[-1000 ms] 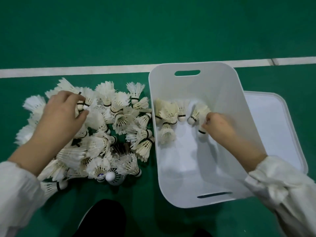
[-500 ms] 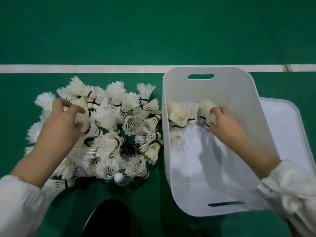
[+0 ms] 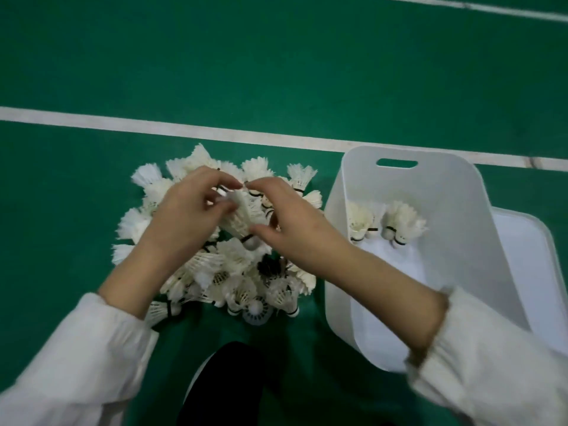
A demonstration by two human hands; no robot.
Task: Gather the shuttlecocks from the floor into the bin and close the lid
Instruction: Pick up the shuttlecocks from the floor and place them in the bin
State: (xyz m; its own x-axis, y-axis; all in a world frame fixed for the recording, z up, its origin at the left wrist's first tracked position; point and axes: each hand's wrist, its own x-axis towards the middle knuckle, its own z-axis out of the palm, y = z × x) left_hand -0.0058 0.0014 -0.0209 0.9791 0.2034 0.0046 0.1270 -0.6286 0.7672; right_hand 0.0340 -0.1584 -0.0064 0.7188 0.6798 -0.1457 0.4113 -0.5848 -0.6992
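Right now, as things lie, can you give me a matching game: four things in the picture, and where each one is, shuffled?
Things:
1. bin
2. lid
3. pile of shuttlecocks
4. white line

Places:
A. flat on the green floor, right of the bin
B. heaped left of the bin
C. runs across the floor beyond everything
D. open, a few shuttlecocks inside

Pairs: 1-D, 2-A, 3-B, 4-C.

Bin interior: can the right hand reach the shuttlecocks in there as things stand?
Probably yes: the bin is open, its lid lies beside it, nothing covers the shuttlecocks inside, and the right hand sits over the adjacent floor pile.
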